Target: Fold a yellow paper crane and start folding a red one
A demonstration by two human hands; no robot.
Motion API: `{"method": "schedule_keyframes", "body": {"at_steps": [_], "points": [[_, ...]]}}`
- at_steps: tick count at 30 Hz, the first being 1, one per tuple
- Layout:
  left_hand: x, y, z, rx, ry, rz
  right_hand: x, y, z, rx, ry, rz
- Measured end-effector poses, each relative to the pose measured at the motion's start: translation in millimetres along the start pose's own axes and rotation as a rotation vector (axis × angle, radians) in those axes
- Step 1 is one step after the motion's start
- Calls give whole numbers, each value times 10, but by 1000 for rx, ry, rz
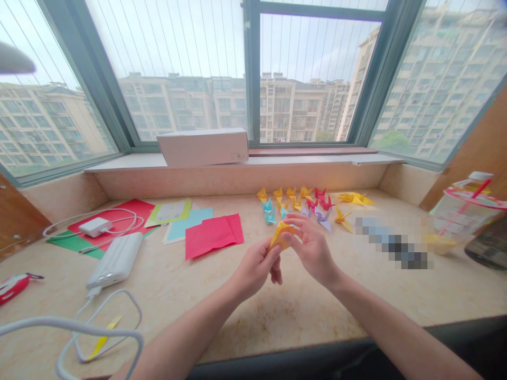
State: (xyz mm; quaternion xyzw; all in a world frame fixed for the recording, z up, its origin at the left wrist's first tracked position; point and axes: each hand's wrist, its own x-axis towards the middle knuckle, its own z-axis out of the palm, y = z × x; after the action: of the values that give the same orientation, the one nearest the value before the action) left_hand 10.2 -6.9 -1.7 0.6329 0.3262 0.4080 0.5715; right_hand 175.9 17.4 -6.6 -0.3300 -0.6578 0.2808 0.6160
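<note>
**Folded yellow origami paper (282, 235) held up in both my hands, over the stone counter (190, 311).**
My left hand (255, 269) and right hand (311, 248) pinch it, fingertips clamped on the paper. The paper cranes (295, 203) stand just beyond my right hand, and a pink paper sheet (212, 236) lies left of it.

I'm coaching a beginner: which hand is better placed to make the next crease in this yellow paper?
Right, probably: the right hand has its fingertips over the top of the yellow folded paper, while the left hand pinches its lower end, steadying it.
</note>
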Motion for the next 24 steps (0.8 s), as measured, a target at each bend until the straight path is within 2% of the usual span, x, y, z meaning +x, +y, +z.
{"method": "schedule_keyframes", "body": {"at_steps": [3,5,8,10,12,17,22,24], "points": [[31,-12,-17,-61,72,72,7,17,13,83,73,52],[42,-10,-20,-92,104,120,19,2,15,128,55,126],[44,-16,-10,-126,106,161,27,-71,23,236,-161,227],[43,-31,-1,-138,89,158,21,-128,32,268,-256,238],[43,-53,8,-138,72,140,6,-165,38,238,-233,236],[43,-93,24,-93,62,75,-37,-154,41,62,-71,203],[41,-83,28,-51,59,-17,-43,-149,46,-1,-47,192],[42,-80,26,-52,76,-33,-38,-164,47,24,-77,179]]}}
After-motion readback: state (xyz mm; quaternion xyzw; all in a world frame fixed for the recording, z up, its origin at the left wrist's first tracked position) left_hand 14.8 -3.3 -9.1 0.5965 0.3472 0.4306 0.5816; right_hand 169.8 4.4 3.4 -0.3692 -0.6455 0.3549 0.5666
